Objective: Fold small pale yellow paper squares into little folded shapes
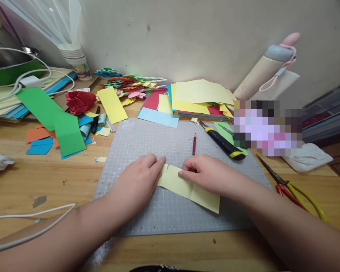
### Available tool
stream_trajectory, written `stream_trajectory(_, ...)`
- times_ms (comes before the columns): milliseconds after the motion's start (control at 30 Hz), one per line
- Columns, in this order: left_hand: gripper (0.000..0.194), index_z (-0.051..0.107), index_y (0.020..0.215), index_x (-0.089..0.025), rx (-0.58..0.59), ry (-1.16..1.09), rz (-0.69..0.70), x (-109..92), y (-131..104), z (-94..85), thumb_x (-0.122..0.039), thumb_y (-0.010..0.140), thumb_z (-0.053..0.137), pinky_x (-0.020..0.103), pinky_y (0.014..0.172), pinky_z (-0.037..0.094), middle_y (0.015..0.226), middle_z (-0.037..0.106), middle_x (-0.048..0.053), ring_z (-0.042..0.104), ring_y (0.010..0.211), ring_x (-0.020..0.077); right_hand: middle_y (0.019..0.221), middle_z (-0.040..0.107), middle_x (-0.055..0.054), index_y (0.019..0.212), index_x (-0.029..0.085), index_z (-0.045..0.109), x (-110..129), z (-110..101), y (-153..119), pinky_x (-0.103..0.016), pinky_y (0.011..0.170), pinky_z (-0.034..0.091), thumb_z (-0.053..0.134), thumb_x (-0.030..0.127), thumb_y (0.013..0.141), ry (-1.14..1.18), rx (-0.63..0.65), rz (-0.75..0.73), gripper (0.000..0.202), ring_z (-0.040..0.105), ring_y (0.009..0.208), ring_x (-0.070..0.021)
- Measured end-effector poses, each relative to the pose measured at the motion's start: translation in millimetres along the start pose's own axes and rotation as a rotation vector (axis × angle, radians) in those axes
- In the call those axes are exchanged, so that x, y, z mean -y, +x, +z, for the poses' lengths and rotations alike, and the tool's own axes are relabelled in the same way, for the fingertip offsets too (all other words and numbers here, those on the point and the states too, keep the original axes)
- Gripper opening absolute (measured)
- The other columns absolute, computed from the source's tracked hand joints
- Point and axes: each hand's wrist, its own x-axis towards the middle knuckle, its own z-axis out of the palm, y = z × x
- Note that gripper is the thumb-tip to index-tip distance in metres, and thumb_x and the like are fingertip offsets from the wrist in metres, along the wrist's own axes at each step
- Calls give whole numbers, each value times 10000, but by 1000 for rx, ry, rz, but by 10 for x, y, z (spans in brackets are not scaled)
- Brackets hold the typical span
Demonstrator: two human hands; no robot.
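Note:
A pale yellow strip of paper lies slanted on the grey cutting mat, with fold lines across it and a small slit in its upper edge near the left end. My left hand is closed over the strip's left end, fingers close together, thumb partly hidden. Thumb and bent forefinger of my right hand pinch at the strip near its upper edge, right of the slit. Just beyond that hand are a short red pencil and a black and yellow utility knife.
Scissors with red and yellow handles lie right of the mat. Green paper, a crumpled red paper piece and scraps lie left. Stacked coloured paper lines the wall; a bottle leans there. A white cable crosses front left.

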Motion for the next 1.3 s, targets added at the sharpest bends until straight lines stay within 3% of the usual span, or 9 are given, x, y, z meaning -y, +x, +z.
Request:
stream_trajectory(267,400,417,1366,-136,11,17,18,4,23,8,-174,979,328,395,820,489,1029,572,98,541,933,232,527,545,24,544,194,486,-69,-14,-69,-258,429,237,551,362,842,-22,35,12,348,430,470,-115)
stream_trajectory(400,399,431,1360,-124,8,-62,4,13,17,-5,-190,978,338,408,842,487,1033,569,105,547,951,238,619,620,13,638,209,559,-72,-51,-118,-260,461,312,551,377,858,9,38,0,277,520,538,-141)
stream_trajectory(533,381,472,1323,-131,-14,-211,-44,28,1,-35,-211,967,363,399,854,486,1030,574,98,563,954,232,921,681,-52,925,198,621,0,-6,-190,-339,668,463,604,344,846,-22,-175,-41,167,610,811,-222)
stream_trajectory(700,350,532,1256,-169,-74,-308,-21,26,-12,-82,-251,923,464,394,878,461,1052,570,79,548,975,226,1240,583,-108,1271,183,521,116,209,-274,-474,936,422,703,384,777,-86,-320,-224,563,523,1117,-302)
stream_trajectory(767,369,548,1232,-188,-89,-288,5,11,-25,-113,-298,879,537,427,909,429,1081,568,76,524,1016,246,1305,548,-116,1332,180,474,137,293,-280,-502,971,391,706,399,774,-108,-355,-255,643,485,1175,-315)
stream_trajectory(967,478,514,1216,-162,-66,-203,98,-7,-74,-142,-284,767,623,481,973,325,1206,536,104,462,1126,291,1246,596,-134,1301,122,493,132,400,-222,-495,954,388,645,331,830,-98,-373,-296,537,511,1132,-314)
stream_trajectory(1133,357,536,1105,-166,-82,-203,123,28,-39,-126,-262,772,623,475,971,290,1146,574,92,497,1101,276,1110,631,-85,1265,195,501,84,367,-150,-416,879,425,564,139,834,251,-297,-235,439,568,1005,-241)
stream_trajectory(1300,201,577,1002,-214,-115,-356,207,42,-16,-192,-217,805,622,458,1009,228,1064,647,23,553,1062,218,766,523,31,1217,205,478,0,186,-118,-266,618,418,588,163,822,953,43,-71,412,534,668,-131)
